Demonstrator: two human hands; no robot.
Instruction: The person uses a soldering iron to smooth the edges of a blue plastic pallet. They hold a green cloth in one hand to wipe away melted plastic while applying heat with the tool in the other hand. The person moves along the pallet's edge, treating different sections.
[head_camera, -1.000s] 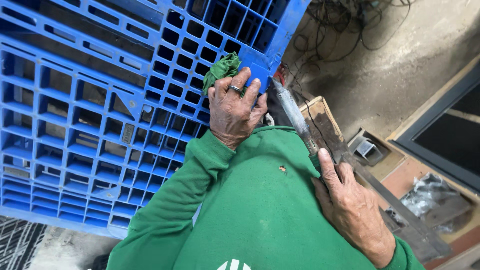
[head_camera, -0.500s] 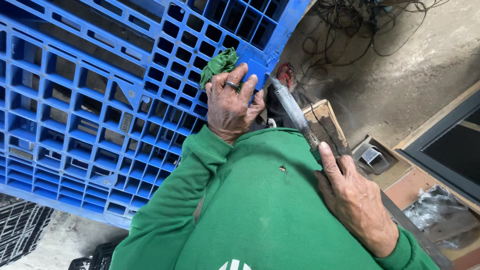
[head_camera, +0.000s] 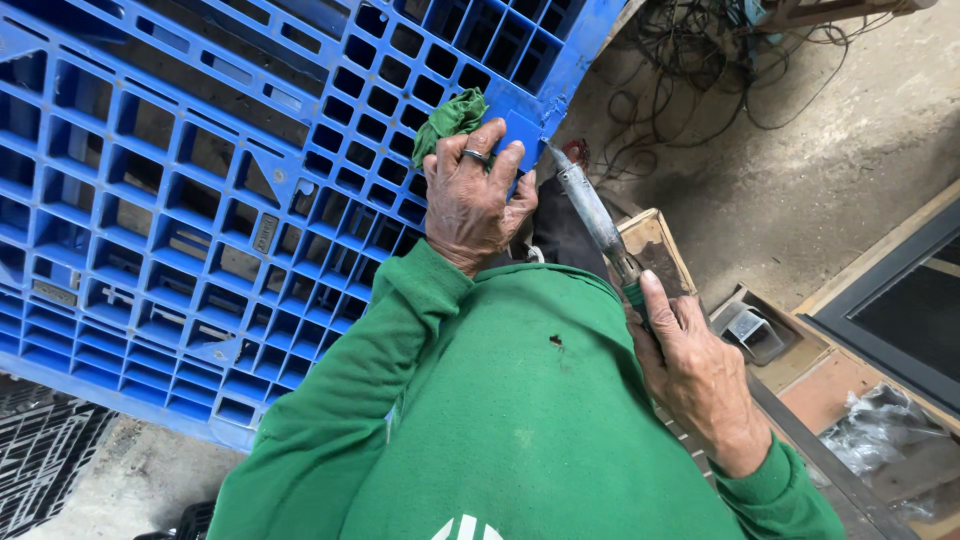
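A big blue plastic pallet (head_camera: 200, 200) with a grid of square holes stands tilted in front of me. My left hand (head_camera: 472, 200), with a ring on one finger, presses a crumpled green cloth (head_camera: 450, 118) against the pallet's lower corner. My right hand (head_camera: 695, 375) grips the green handle of a long metal soldering-iron-like tool (head_camera: 590, 215). The tool's tip points up at the pallet's edge, just right of my left hand. My green sleeves and shirt fill the lower middle of the view.
A tangle of dark cables (head_camera: 700, 60) lies on the concrete floor at the top right. A small wooden box (head_camera: 655, 245) sits under the tool. A dark metal frame (head_camera: 900, 300) and crumpled clear plastic (head_camera: 880, 430) are at right. A black grate (head_camera: 40, 450) lies bottom left.
The view has shifted slightly, so the pallet and hands sit a little higher. Both hands keep their hold; the tool's tip stays by the pallet's corner.
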